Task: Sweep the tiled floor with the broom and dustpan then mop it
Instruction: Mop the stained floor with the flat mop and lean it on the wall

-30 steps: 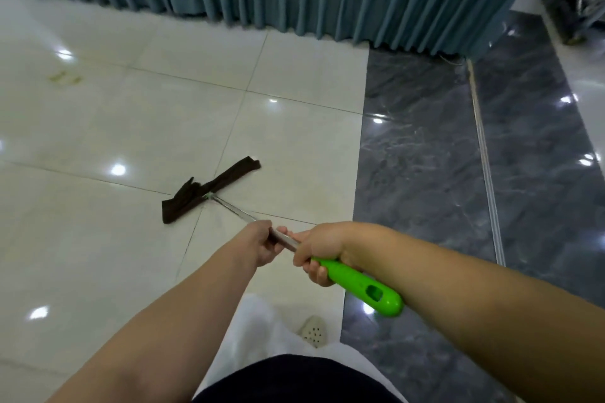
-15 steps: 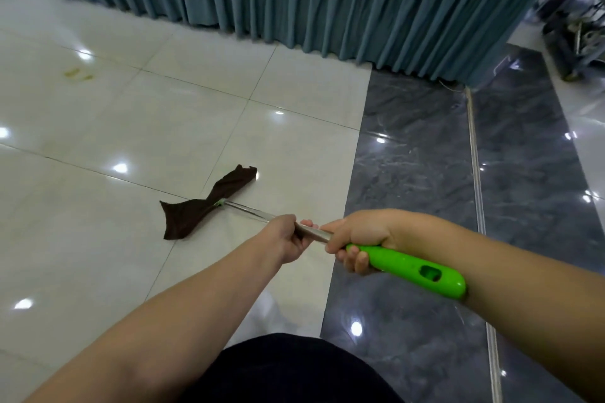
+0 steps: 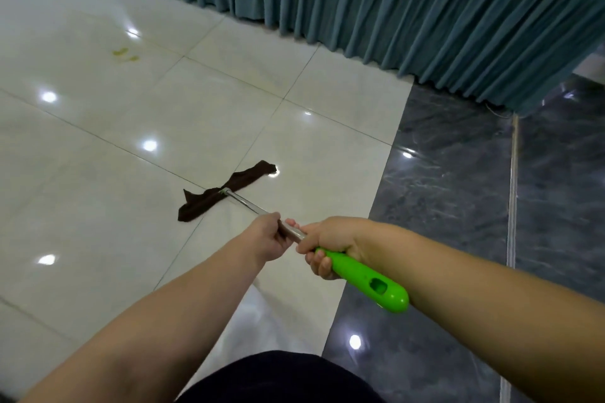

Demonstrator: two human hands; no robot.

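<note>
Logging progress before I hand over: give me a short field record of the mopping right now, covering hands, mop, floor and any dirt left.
left hand: grips the metal shaft
right hand: grips the top of the green handle
mop cloth: dark brown, flat on a cream tile
dirt: yellowish stain on the cream floor beyond the cloth
dark tiles: to the right
backdrop: pleated teal skirt

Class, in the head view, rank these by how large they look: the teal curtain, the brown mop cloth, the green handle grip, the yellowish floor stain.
1. teal curtain
2. green handle grip, though nearness to the camera enlarges it
3. brown mop cloth, close to the grip
4. yellowish floor stain
</note>
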